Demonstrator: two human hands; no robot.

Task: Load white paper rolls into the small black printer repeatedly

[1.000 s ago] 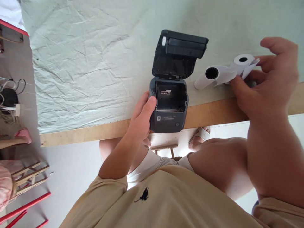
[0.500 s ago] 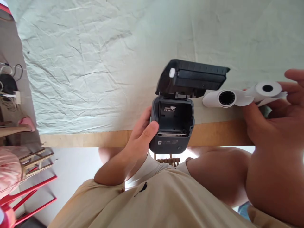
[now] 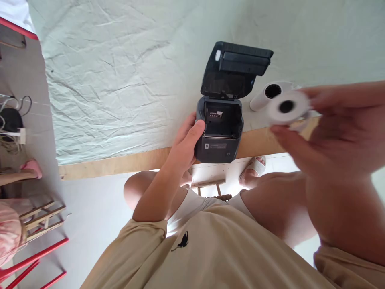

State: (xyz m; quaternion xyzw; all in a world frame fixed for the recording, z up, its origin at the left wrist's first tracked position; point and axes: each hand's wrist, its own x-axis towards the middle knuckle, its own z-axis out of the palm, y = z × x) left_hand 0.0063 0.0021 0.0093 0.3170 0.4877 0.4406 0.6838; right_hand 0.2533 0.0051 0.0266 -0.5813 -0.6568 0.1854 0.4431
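My left hand [image 3: 188,140] grips the left side of a dark grey label printer [image 3: 217,150], thumb on its rim. The printer's lid [image 3: 237,66] is flipped up, and its roll compartment shows no roll inside. Between the thumb and fingers of my right hand [image 3: 327,124] is a white paper roll [image 3: 275,112] with a dark core, slightly blurred, raised to the right of the printer. Behind it, a second paper roll [image 3: 260,100] lies on the cloth, partly covered by the held roll and my fingers.
A pale green, creased cloth [image 3: 120,80] covers the table, whose wooden edge [image 3: 120,166] runs in front of me. On the left are cables [image 3: 10,132], a wooden stool frame [image 3: 42,218], red metal legs [image 3: 33,265] and another person's foot in a pink slipper [image 3: 33,169].
My right hand has picked up one paper roll and brought it left, closer to the printer. The second roll remains on the table. The whole view has shifted somewhat.
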